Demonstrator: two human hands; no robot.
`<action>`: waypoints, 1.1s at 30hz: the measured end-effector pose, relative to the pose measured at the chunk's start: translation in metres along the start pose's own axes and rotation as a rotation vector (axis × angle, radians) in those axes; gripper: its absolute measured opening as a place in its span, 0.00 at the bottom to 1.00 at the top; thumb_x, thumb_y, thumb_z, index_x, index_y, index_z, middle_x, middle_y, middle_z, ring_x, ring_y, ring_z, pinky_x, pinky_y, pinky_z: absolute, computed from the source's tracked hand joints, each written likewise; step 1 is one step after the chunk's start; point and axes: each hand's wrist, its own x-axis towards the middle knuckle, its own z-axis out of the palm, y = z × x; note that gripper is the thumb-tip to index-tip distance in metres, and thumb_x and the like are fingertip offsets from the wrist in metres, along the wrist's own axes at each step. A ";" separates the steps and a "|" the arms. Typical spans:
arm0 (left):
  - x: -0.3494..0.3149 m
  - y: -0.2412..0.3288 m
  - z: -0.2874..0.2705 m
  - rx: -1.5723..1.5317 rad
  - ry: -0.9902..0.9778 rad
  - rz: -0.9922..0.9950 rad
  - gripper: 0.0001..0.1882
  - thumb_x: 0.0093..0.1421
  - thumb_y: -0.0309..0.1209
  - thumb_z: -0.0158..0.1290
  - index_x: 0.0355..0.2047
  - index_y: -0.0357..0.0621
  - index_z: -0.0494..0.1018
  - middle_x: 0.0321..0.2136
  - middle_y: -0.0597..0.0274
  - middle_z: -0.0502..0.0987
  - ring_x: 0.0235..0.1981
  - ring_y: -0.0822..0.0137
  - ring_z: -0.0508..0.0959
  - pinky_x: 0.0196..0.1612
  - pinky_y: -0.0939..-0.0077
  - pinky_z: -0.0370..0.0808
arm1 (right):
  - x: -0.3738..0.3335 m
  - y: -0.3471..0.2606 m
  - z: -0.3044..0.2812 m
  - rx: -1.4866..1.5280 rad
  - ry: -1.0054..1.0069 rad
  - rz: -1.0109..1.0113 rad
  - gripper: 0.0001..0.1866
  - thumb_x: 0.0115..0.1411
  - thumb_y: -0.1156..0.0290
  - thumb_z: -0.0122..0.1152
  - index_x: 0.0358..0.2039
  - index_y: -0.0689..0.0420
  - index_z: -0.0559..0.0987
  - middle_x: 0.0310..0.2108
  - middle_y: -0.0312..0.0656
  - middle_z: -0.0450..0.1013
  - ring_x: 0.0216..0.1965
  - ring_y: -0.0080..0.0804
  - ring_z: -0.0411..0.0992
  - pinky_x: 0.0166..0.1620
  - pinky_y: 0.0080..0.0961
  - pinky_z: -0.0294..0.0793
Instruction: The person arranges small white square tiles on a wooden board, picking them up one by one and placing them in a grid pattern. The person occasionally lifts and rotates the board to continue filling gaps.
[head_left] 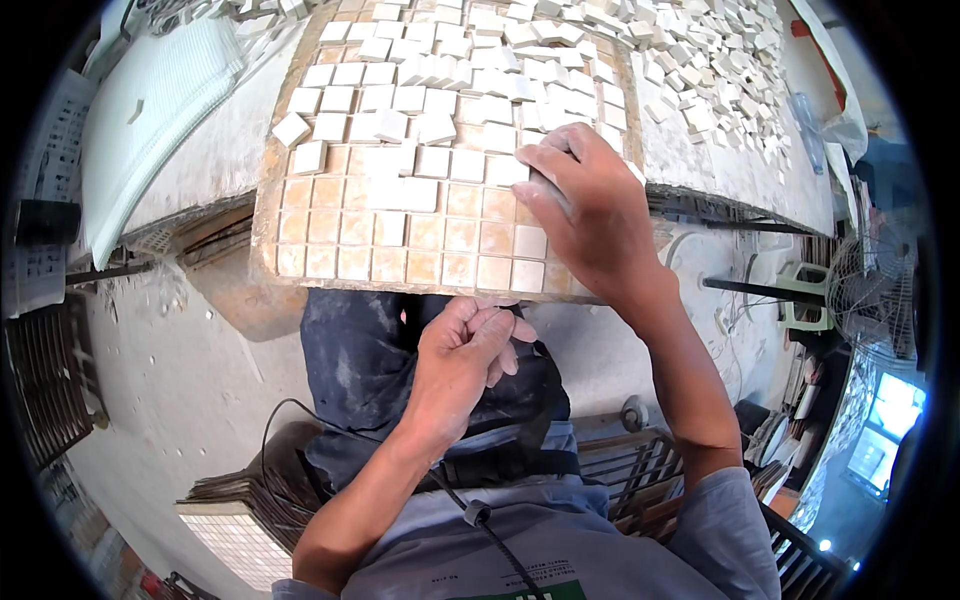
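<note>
Two bare hands are at work over a brown grid tray (pixel 300 235) that lies on the table (pixel 215 150) and overhangs its near edge. The right hand (pixel 590 205) rests on the tray's right side, knuckles up, fingers curled down onto the small white tiles (pixel 440 100); its grip is closed over the tile surface, and whether a tile sits under the fingers cannot be told. The left hand (pixel 465 355) hangs just below the tray's near edge, above the lap, fingers curled inward in a loose fist; nothing can be seen held in it. Loose tiles cover the far half of the tray in a jumble. Nearer rows hold a few seated tiles among bare brown cells. More loose tiles (pixel 710 70) lie scattered on the table to the right. A white ribbed sheet (pixel 150 110) lies at left.
</note>
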 end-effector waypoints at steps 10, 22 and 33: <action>0.000 0.000 -0.002 -0.002 -0.013 -0.001 0.07 0.72 0.27 0.48 0.40 0.38 0.75 0.36 0.57 0.82 0.26 0.77 0.73 0.27 0.82 0.66 | -0.012 0.001 -0.019 0.190 -0.127 -0.058 0.12 0.51 0.75 0.71 0.37 0.55 0.79 0.38 0.42 0.75 0.42 0.46 0.73 0.46 0.38 0.73; -0.001 0.001 -0.001 0.004 0.000 -0.004 0.07 0.72 0.27 0.49 0.39 0.39 0.75 0.36 0.58 0.82 0.26 0.77 0.73 0.27 0.82 0.66 | -0.010 0.003 -0.016 0.138 -0.146 -0.029 0.16 0.50 0.74 0.73 0.40 0.59 0.79 0.40 0.45 0.76 0.44 0.47 0.73 0.48 0.38 0.74; 0.003 -0.002 -0.001 -0.069 -0.095 -0.060 0.09 0.72 0.27 0.49 0.46 0.36 0.75 0.36 0.56 0.81 0.25 0.77 0.72 0.27 0.82 0.66 | -0.055 0.004 -0.052 0.131 -0.250 0.108 0.19 0.46 0.73 0.77 0.39 0.57 0.80 0.43 0.42 0.75 0.48 0.46 0.73 0.49 0.39 0.73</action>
